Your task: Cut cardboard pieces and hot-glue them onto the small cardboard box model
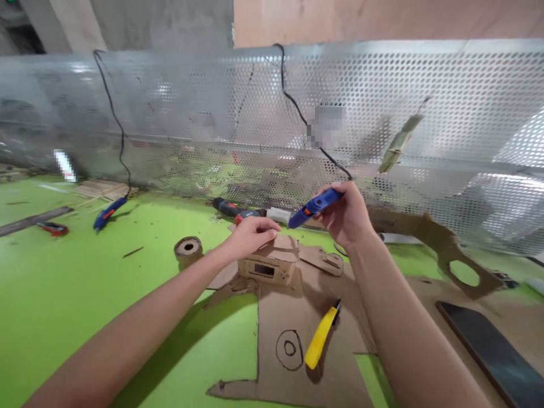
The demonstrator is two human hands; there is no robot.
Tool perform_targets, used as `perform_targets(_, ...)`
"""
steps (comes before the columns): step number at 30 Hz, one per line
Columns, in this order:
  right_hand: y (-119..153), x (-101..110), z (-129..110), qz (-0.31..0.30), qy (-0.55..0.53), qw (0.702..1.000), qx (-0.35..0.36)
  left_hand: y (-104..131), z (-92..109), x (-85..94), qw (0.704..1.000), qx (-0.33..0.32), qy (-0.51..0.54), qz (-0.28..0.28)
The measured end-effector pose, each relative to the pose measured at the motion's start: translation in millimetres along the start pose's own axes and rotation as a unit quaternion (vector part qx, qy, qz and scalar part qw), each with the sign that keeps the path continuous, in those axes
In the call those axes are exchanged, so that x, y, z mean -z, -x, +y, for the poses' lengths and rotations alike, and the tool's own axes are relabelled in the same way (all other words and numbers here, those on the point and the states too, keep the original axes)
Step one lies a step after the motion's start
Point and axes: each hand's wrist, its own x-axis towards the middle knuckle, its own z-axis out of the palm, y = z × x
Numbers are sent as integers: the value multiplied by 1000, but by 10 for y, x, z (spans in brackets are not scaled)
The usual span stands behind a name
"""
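Note:
My right hand (344, 212) grips a blue glue gun (317, 207) with a black cord, its tip pointing down and left above a small cardboard box. That box (272, 262), which has a dark rectangular opening in front, stands on a flat cardboard sheet (314, 368). On its top left side rests my left hand (256, 233), fingers extended and slightly bent. Right of the box lies a cardboard strip (321, 260) with a small raised piece. A yellow cutter (322, 338) lies on the sheet beside two drawn circles.
A cardboard ring roll (188, 249) and a second glue gun (109, 213) are at the left. Behind the box lies a dark power tool (233, 209). Curved cardboard (446, 249) and a dark slab (493, 351) sit at the right, before a perforated metal panel (170, 124).

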Motion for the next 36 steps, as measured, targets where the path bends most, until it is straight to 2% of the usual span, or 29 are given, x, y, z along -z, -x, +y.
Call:
perform_targets(8, 45, -130, 25, 57, 0, 998, -11, -3, -28, -2, 1000, -2, 12, -4)
perform_targets(18, 116, -222, -33, 64, 65, 995, -40, -7, -44, -6, 1000, -4, 27, -11)
perform_targets(25, 120, -271, -20, 103, 74, 991, -36, -6, -10, -8, 1000, -2, 21, -3)
perform_targets(36, 185, -337, -67, 98, 75, 992, -18, -27, -77, -14, 1000, -13, 24, -2)
